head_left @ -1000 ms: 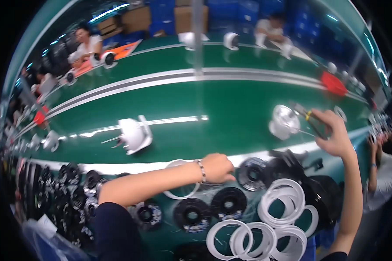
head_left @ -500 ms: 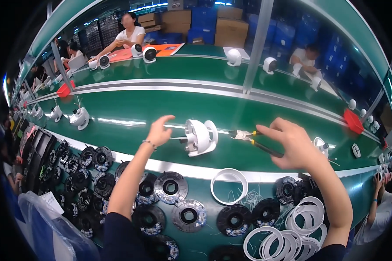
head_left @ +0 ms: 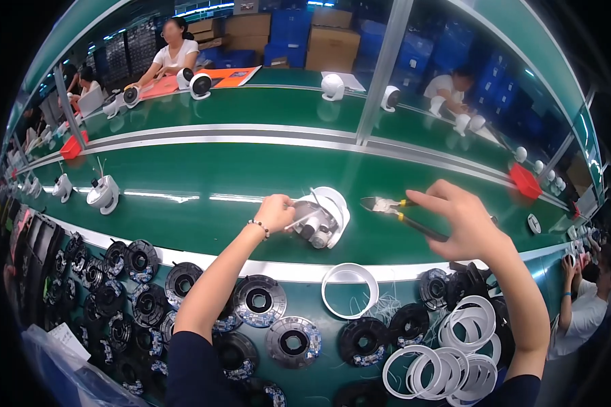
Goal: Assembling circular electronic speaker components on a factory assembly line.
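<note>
A white rounded camera housing [head_left: 332,203] is on the green conveyor belt, its open side with dark and metal parts turned toward me. My left hand [head_left: 276,216] is closed at its left edge, fingertips bent against the rim. A thin pale strand runs from beside these fingers across the opening; whether they pinch it too I cannot tell. To the right, my right hand [head_left: 461,220] holds diagonal cutters [head_left: 387,205] with yellow-and-black handles. Their handles are spread, and the metal jaws point left at the housing, a short gap away from it.
Black round parts with circuit boards [head_left: 258,300] cover the near bench, beside white rings [head_left: 468,325] and thin white offcuts [head_left: 387,305]. More white housings [head_left: 103,193] stand on the belt at left. A metal post [head_left: 380,81] rises beyond; people sit across the line.
My left hand has moved right and closed onto the housing, which has turned its open side toward me. The cutters stay in my right hand. The whole view has shifted somewhat.
</note>
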Demonstrator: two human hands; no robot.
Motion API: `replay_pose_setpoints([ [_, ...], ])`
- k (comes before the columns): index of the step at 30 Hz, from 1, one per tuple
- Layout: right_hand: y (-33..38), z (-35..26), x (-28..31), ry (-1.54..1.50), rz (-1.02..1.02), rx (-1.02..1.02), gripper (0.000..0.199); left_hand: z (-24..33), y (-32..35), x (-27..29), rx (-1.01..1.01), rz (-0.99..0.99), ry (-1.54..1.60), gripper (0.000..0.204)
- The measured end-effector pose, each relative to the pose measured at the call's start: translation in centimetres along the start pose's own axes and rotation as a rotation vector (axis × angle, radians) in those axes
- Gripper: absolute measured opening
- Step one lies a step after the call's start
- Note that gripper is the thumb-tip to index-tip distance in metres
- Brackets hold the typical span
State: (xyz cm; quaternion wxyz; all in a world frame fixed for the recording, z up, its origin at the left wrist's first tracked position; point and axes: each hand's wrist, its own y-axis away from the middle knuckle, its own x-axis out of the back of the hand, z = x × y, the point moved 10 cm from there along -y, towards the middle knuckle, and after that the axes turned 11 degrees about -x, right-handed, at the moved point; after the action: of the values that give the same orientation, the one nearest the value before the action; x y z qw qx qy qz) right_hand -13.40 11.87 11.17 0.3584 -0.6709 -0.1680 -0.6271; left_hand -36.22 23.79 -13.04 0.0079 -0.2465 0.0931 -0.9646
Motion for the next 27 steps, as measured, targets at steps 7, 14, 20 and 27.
replay_pose_setpoints([
  [7,2.0,-0.8,1.6,-0.006,0.068,0.056,0.048,7.6,-0.2,-3.3,-0.433,-0.198,-0.442,0.054],
  [14,5.1,1.8,3.0,0.014,0.091,-0.033,0.052,10.3,-1.7,-7.1,-0.638,-0.031,-0.295,0.044],
  [20,5.9,3.0,2.5,-0.008,0.056,-0.070,0.057,2.1,-0.8,-7.6,0.190,-0.050,0.418,0.046],
  [27,2.5,0.8,-3.3,-0.075,-0.064,0.000,0.060,1.0,4.9,-6.7,0.412,-0.049,0.282,0.051],
])
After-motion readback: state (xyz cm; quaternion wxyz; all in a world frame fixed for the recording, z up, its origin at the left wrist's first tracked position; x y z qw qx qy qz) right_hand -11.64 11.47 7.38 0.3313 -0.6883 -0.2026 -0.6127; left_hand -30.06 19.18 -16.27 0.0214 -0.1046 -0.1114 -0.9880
